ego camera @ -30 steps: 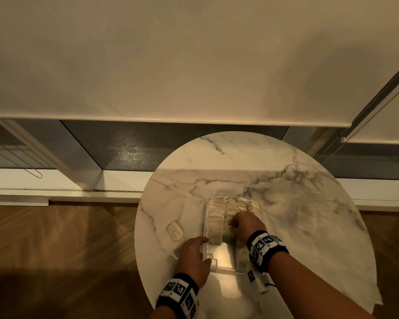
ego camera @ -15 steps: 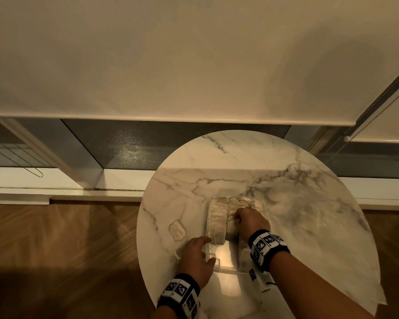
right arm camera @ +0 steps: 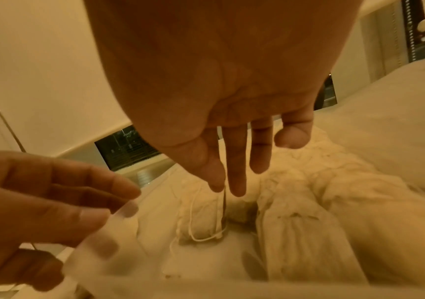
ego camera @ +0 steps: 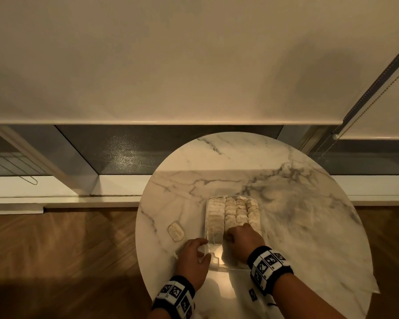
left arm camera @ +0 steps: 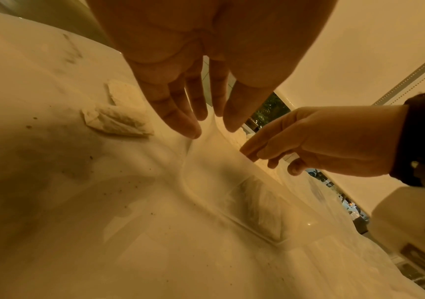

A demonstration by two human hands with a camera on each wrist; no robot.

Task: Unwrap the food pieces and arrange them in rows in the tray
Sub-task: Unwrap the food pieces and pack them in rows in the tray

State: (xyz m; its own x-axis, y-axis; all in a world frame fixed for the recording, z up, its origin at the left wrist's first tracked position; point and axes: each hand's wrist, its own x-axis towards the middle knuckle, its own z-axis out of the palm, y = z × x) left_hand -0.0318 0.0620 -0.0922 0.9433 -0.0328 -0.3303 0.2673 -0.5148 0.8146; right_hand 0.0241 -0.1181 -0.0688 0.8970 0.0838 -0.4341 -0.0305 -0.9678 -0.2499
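A clear plastic tray (ego camera: 219, 267) sits on the round marble table (ego camera: 286, 203). Rows of pale food pieces (ego camera: 233, 210) fill its far part; the near end shows bare bottom. My left hand (ego camera: 194, 256) pinches the tray's near-left corner (left arm camera: 206, 172) between thumb and fingers (left arm camera: 180, 129). My right hand (ego camera: 242, 238) hangs over the near end of the rows, its straight fingers (right arm camera: 232, 188) touching the food pieces (right arm camera: 296, 202) and holding nothing. A single piece (left arm camera: 257, 206) lies against the tray's near wall.
A wrapped piece (ego camera: 176, 231) lies on the table left of the tray, and another pale scrap (left arm camera: 116, 121) lies close to my left hand. The table's near-left edge is just beside my left wrist. Wood floor and a window sill lie beyond.
My right hand has slid a little toward me along the rows. My left hand has stayed on the tray's corner.
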